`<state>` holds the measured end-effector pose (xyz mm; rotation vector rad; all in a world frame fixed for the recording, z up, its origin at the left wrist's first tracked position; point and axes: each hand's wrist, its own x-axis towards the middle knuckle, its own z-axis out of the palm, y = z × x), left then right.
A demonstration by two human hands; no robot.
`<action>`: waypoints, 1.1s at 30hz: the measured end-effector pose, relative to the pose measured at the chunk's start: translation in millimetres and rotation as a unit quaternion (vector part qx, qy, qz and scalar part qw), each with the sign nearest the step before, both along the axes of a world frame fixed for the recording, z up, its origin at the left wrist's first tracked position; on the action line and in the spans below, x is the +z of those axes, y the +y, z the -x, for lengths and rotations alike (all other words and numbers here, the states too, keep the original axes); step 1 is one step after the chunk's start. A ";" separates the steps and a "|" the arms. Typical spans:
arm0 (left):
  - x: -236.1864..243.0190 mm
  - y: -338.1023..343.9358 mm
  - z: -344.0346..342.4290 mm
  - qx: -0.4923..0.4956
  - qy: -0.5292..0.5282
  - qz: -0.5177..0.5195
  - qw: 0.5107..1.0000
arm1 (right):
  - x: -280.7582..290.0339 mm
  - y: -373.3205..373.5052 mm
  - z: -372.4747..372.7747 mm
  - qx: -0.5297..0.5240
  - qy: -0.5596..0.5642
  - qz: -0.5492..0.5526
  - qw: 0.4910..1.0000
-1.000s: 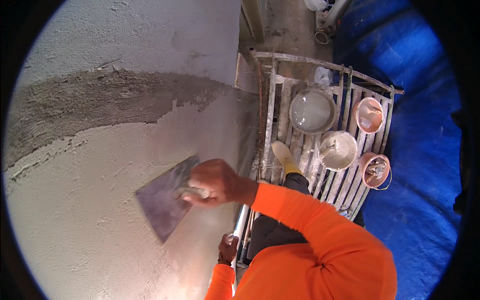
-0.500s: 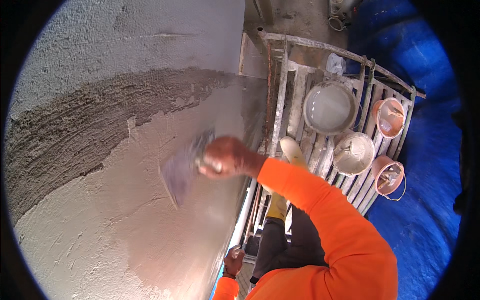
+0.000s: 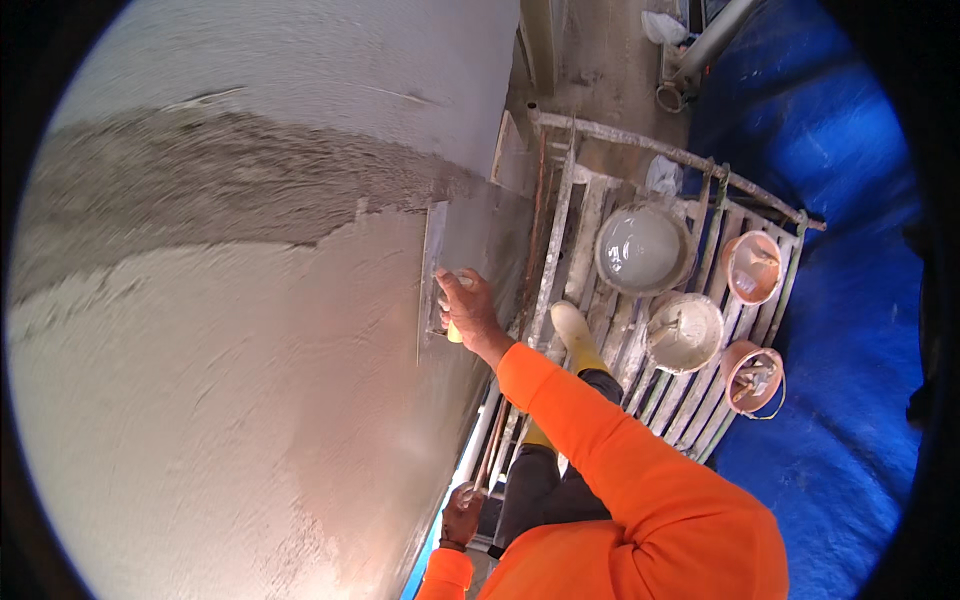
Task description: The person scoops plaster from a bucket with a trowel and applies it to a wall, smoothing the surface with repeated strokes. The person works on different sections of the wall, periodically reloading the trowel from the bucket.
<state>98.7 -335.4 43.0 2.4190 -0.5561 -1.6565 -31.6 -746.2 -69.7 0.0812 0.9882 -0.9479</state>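
Observation:
My right hand (image 3: 468,310) is closed round the yellow handle of a plastering trowel (image 3: 432,265). The trowel's long flat blade lies against the plastered wall (image 3: 250,360), near the wall's right-hand edge. Smooth wet plaster covers the lower part of the wall, and a rough darker band crosses above it. Lower down, my left hand (image 3: 461,518) is curled beside the scaffold's side pipe. Its fingers look closed, but what they hold is hidden.
I stand in yellow boots (image 3: 573,335) on a slatted scaffold platform (image 3: 590,250) with a pipe rail (image 3: 680,155). A wide basin (image 3: 645,250), a pale bucket (image 3: 686,333) and two orange buckets (image 3: 753,268) holding tools stand on it. Blue tarpaulin (image 3: 830,420) hangs at the right.
My right hand has swept the trowel rightward and slightly up, and the blade has turned nearly upright. My left hand stays low by the pipe. The view has shifted a little.

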 end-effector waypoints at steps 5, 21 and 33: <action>4.9 19.9 -13.9 -0.061 -0.030 0.030 0.997 | 109.7 -10.8 8.4 0.017 0.034 0.110 0.993; -11.7 94.7 -103.1 -0.077 -0.033 0.079 0.993 | 342.4 151.3 -44.6 0.047 0.257 0.562 0.784; -53.9 232.8 -153.1 -0.104 -0.135 0.137 0.976 | 275.1 318.7 -7.8 0.153 0.111 0.321 0.928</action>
